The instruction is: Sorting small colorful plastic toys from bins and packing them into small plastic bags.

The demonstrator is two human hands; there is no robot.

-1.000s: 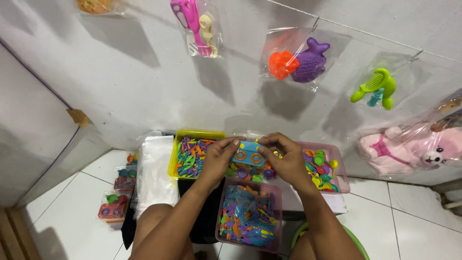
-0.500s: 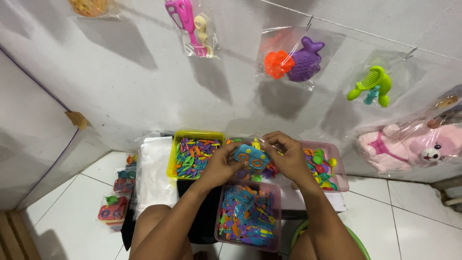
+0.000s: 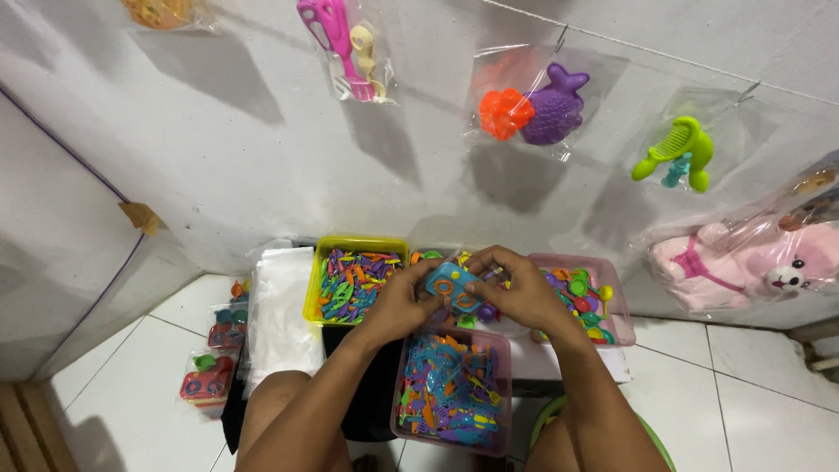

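Holding a small blue toy stove (image 3: 454, 288) between left hand (image 3: 404, 301) and right hand (image 3: 523, 288), both grasping it above the pink bin of plastic cutlery (image 3: 454, 393). Judging by this, the toy set is being assembled; the next piece needs a careful pinch from the yellow bin (image 3: 354, 278).

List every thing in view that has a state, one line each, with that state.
Small blue plastic toy stove with orange rings: held up in both hands.
Left hand: gripping the stove's left end.
Right hand: gripping its right end.
Yellow plastic bin: open, full of coloured pieces.
Pink plastic bin: open, full.
Clear pink tub: open, full.
Stack of clear plastic bags: lying flat.
Hanging bag with pink plush bear: sealed.
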